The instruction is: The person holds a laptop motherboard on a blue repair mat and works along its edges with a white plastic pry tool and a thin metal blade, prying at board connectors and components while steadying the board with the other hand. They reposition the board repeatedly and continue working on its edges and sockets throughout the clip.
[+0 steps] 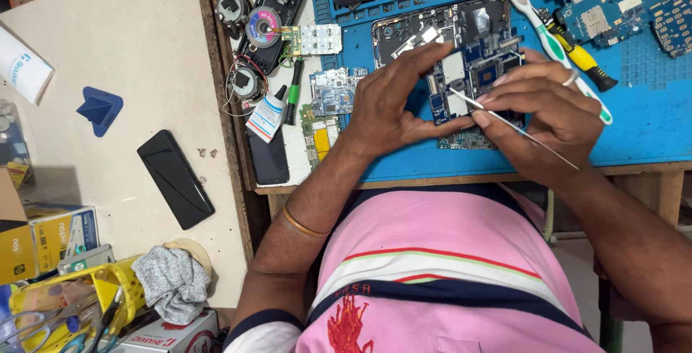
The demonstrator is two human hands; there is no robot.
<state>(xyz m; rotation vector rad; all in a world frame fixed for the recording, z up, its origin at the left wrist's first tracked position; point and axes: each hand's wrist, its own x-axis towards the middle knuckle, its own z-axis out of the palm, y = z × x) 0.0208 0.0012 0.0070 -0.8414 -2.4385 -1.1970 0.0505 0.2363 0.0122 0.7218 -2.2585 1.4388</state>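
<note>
— Where does the opened phone [461,50] sit?

— On the blue work mat [649,122] that covers the tabletop [447,178], back cover off, its blue circuit board and metal shields showing. Both hands are on its lower half.

— What does the right hand [544,119] do?

— Its grip is closed on thin metal tweezers [497,117]: thumb and forefinger pinch them near the middle, the tip rests on the board beside a silver shield, and the tail sticks out toward the person's chest.

— And the left hand [393,104]?

— It steadies the phone. The forefinger lies stretched across the board and the thumb presses at the lower edge; whether it actually clamps the frame or only leans on it is hard to tell, since the fingers hide that edge.

— What lies around?

— A white and green toothbrush [555,47] and a yellow-handled screwdriver [580,57] just right of the phone, loose circuit boards [627,3] beyond them. To the left, a small glue bottle [267,114], a green-handled tool [293,94] and a keypad board [317,38]. Further left, on the pale surface, a black phone [175,179] and a blue triangular stand [99,108].
</note>
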